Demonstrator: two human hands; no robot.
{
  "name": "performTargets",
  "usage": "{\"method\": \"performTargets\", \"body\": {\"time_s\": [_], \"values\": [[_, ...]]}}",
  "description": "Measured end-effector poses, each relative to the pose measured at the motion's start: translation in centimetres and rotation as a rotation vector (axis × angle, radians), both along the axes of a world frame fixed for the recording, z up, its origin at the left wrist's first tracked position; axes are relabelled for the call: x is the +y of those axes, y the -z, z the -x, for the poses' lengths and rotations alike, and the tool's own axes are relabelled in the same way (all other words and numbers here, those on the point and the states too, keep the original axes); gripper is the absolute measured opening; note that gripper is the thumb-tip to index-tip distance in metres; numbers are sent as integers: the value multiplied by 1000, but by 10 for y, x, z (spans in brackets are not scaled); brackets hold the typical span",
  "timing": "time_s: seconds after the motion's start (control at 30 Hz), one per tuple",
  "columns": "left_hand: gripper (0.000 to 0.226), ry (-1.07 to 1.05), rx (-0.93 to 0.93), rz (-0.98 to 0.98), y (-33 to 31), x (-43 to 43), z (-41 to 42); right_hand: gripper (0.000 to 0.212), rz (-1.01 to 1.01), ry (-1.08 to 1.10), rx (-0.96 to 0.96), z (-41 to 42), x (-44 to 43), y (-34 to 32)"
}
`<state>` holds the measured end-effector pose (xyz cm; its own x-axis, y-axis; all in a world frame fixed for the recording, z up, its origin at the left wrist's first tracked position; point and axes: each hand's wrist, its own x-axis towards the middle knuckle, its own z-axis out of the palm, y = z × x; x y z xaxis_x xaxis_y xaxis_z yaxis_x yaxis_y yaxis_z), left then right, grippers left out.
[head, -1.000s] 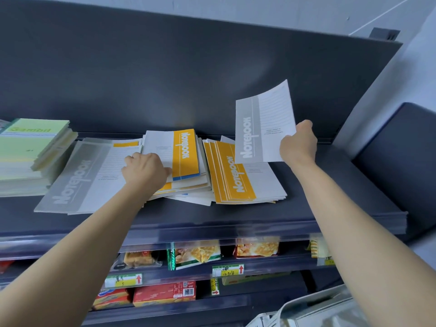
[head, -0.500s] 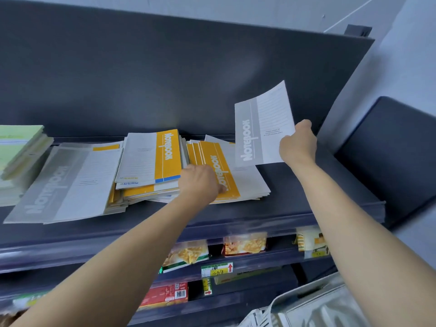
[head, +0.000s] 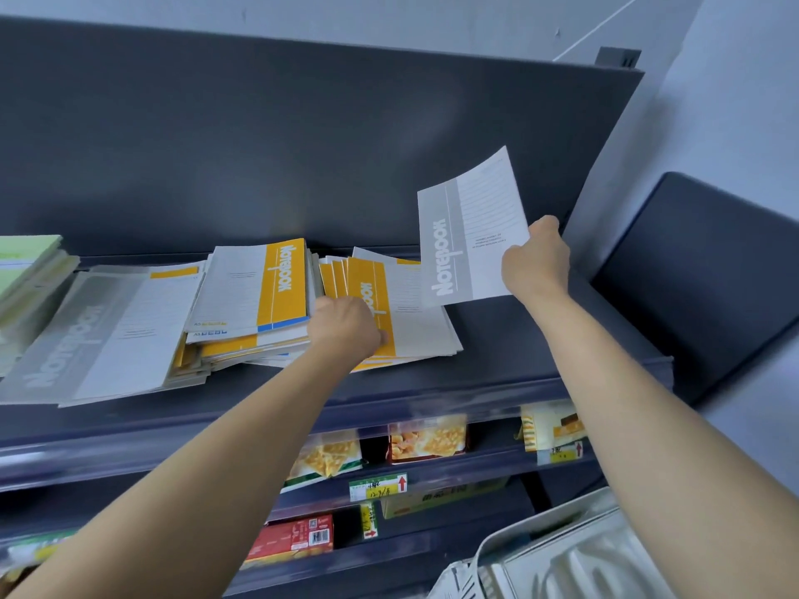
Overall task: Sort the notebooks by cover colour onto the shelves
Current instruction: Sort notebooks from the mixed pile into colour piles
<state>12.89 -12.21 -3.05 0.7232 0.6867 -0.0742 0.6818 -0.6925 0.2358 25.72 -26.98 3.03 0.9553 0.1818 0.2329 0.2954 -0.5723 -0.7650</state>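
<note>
- A dark grey metal shelf (head: 488, 369) is loaded, from the left, with pale green notebooks (head: 26, 261), a grey-banded notebook stack (head: 99, 339), a middle yellow-banded pile (head: 259, 287) and a right yellow-banded pile (head: 415, 322). The two yellow piles overlap.
- Snack packets (head: 428, 438) and price labels (head: 378, 486) are seen on the lower shelves, and a white basket (head: 583, 555) at lower right.
- A grey-banded white paper notebook (head: 471, 235) is held tilted above the shelf, covering the rear corner of the right pile.
- The right hand (head: 536, 261) is raised, and the notebook's lower right corner is pinched in its fingers.
- The left hand (head: 346, 328) is laid on the right yellow-banded pile with its fingers curled. Whether a cover is gripped cannot be told.
</note>
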Motion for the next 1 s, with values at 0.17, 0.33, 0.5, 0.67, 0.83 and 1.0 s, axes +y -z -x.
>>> {"method": "performTargets", "body": {"time_s": [0.17,0.33,0.5,0.67,0.83,1.0], "values": [[71,-81,-46,30,9,-10,2,19,6,-8,5,0,-8,0],[66,-137,-127,108,5,-9,9,18,0,-38,7,3,-10,2],[38,-113,-140,125,2,-2,12,18,-22,-71,3,4,-8,3],[23,-146,-168,121,4,0,14,18,-23,-86,-2,5,-8,2],[42,-117,-116,33,5,-1,7,18,-21,-86,-5,5,-10,0],[33,-81,-61,-11,7,-12,-4,18,-15,-78,-10,0,-15,-3]]}}
